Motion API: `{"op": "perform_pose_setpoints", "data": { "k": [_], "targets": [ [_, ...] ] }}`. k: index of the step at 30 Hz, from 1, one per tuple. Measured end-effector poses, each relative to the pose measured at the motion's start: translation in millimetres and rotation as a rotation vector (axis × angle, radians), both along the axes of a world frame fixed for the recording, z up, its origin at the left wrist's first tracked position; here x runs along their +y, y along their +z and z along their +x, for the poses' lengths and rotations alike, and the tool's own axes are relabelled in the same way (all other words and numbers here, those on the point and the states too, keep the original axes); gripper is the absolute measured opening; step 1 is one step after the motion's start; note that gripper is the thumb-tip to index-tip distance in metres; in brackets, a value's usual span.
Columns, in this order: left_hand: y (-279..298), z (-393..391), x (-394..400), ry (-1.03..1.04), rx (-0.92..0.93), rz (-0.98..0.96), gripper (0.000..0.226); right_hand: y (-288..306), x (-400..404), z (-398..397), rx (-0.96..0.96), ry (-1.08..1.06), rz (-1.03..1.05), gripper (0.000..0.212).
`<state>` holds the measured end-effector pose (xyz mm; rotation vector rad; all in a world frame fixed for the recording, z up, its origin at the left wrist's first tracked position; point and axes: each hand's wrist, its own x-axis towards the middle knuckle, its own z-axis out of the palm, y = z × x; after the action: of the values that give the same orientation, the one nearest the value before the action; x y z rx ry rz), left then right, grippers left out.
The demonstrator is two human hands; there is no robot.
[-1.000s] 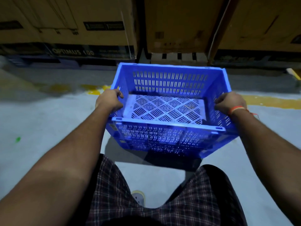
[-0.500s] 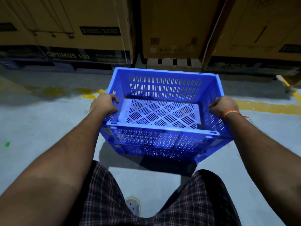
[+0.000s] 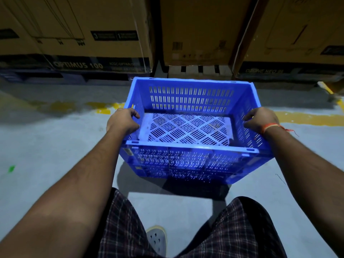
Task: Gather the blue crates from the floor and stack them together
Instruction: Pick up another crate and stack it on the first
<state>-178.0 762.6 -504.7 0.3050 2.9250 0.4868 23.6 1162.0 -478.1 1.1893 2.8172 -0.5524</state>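
Observation:
A blue slotted plastic crate (image 3: 189, 157) hangs in the air in front of me, empty, its open top facing up. My left hand (image 3: 122, 122) grips its left rim, fingers curled over the edge. My right hand (image 3: 261, 120), with an orange thread at the wrist, grips the right rim the same way. The crate's shadow falls on the grey floor beneath it. Through the near wall's slots the crate looks doubled, but I cannot tell whether a second crate is nested below.
Large cardboard boxes (image 3: 80, 34) on pallets line the far side, close beyond the crate. A worn yellow line (image 3: 305, 118) runs across the grey concrete floor (image 3: 46, 146). My checked shorts and one shoe (image 3: 157, 239) show at the bottom.
The crate has stayed in both hands while the boxes ahead have drawn a little closer and the view has shifted slightly downward. Both grips are unchanged.

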Motion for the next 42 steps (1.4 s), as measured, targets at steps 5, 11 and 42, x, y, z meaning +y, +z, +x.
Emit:
{"op": "perform_pose_setpoints", "data": {
  "k": [5, 11, 42],
  "targets": [
    [-1.5, -1.6, 0.9, -0.011, 0.024, -0.002, 0.032, 1.4, -2.9, 0.7, 0.011, -0.014, 0.015, 0.021],
    [-2.4, -2.7, 2.4, -0.006, 0.048, -0.014, 0.037, 1.6, -4.5, -0.4, 0.011, -0.030, 0.022, 0.020],
    [348.2, 113.2, 93.6, -0.367, -0.401, 0.277, 0.021, 296.0, -87.4, 125.7, 0.303, -0.183, -0.483, 0.037]
  ]
}}
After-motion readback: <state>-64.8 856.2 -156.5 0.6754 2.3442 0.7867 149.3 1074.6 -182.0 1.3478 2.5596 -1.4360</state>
